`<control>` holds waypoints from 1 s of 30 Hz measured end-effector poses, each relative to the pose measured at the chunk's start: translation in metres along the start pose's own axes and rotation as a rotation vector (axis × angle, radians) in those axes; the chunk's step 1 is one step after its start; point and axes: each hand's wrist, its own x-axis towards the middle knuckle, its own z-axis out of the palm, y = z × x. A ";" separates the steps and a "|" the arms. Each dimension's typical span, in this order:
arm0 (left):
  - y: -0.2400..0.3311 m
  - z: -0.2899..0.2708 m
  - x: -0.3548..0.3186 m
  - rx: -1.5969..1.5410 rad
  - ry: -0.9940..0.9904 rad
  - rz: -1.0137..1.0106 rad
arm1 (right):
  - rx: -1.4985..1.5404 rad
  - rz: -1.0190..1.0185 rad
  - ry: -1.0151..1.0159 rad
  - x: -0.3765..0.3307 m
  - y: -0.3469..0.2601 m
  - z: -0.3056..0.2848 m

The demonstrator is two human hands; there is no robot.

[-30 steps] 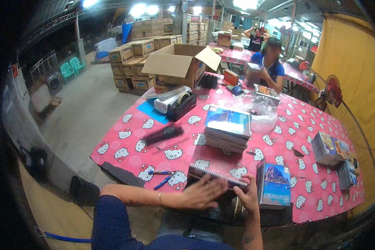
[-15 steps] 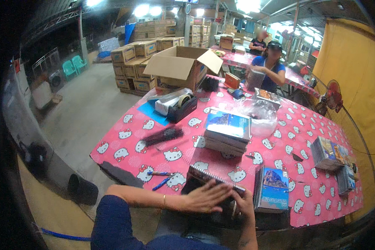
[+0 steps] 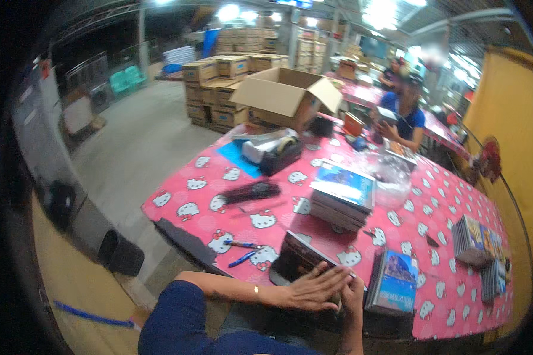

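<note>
A dark-covered notebook (image 3: 299, 260) is tilted up at the table's near edge, right in front of me. Across its lower right part lies my left hand (image 3: 317, 288), fingers stretched out and flat. My right hand (image 3: 353, 297) closes round the notebook's right end, its fingertips partly hidden by the left hand. To the right of my hands rests a small stack of spiral notebooks (image 3: 398, 280) with a blue sea-and-rock cover. Farther off stands a taller stack of blue-covered notebooks (image 3: 342, 188).
Pens (image 3: 243, 254) and a dark elongated object (image 3: 251, 192) lie left of centre. Behind them are a tape dispenser (image 3: 281, 155), an open carton (image 3: 272, 94) and a clear plastic bag (image 3: 394, 177). More notebooks (image 3: 474, 239) stand right. A co-worker (image 3: 405, 115) sits opposite, holding a book.
The view has swung, moving the scene rightward. The notebook in my hands has tipped, so its dark cover shows instead of its spiral edge. My hands stay on it.
</note>
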 end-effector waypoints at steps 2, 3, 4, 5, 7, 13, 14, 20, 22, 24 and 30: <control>-0.011 0.002 0.032 0.127 0.000 -0.020 | 0.087 0.078 0.063 -0.001 -0.010 0.006; -0.013 0.001 0.038 0.181 -0.004 -0.036 | 0.122 0.129 0.096 -0.003 -0.018 0.008; -0.008 0.001 0.030 0.207 0.016 -0.023 | 0.131 0.143 0.147 -0.008 -0.010 0.011; 0.001 0.003 0.019 0.068 0.095 -0.053 | 0.063 0.125 0.179 -0.012 -0.010 0.009; 0.017 -0.003 -0.017 -0.199 0.234 -0.081 | -0.043 0.074 0.262 -0.024 -0.008 0.018; -0.001 -0.028 -0.022 -0.882 0.192 -0.477 | -0.570 -0.315 -0.045 -0.068 -0.043 0.054; -0.021 -0.020 -0.029 -1.250 0.228 -0.568 | -0.691 -0.383 -0.134 -0.059 -0.051 0.065; -0.096 -0.086 -0.085 0.231 0.009 -0.796 | -1.200 -0.459 0.123 -0.005 -0.029 0.098; -0.094 -0.095 -0.115 0.525 -0.122 -0.721 | -1.092 -0.458 0.113 0.007 -0.039 0.099; -0.087 -0.097 -0.128 0.594 -0.128 -0.614 | -1.038 -0.521 0.178 0.017 -0.059 0.097; -0.095 -0.118 -0.120 -0.404 0.359 -1.051 | -1.078 -0.415 0.094 0.061 -0.085 0.083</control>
